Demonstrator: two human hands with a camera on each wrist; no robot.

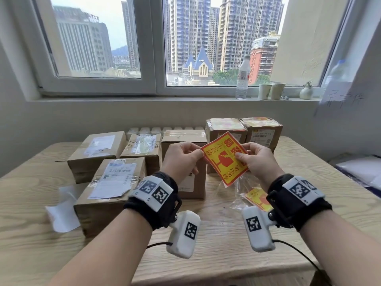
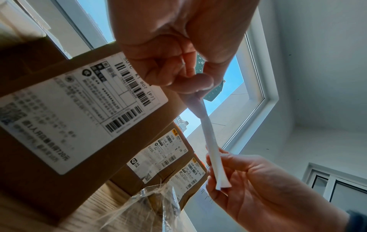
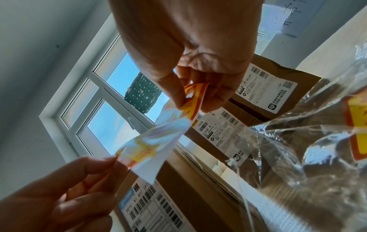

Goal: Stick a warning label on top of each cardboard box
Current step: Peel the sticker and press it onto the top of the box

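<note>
A red-and-yellow warning label (image 1: 223, 157) is held up above the wooden table (image 1: 226, 234) between both hands. My left hand (image 1: 183, 155) pinches its left corner and my right hand (image 1: 253, 157) pinches its right edge. From the left wrist the label (image 2: 210, 141) shows edge-on, white; from the right wrist the label (image 3: 158, 146) bends between the fingers. Several cardboard boxes stand behind: a tall one (image 1: 191, 141) under the hands, a near-left one (image 1: 109, 193), and two at the back right (image 1: 226, 124) with labels on top.
A clear plastic bag (image 1: 253, 197) with more labels lies on the table under my right hand. A loose white backing sheet (image 1: 61, 215) lies at the near left. A water bottle (image 1: 243, 77) and cups (image 1: 271, 90) stand on the windowsill.
</note>
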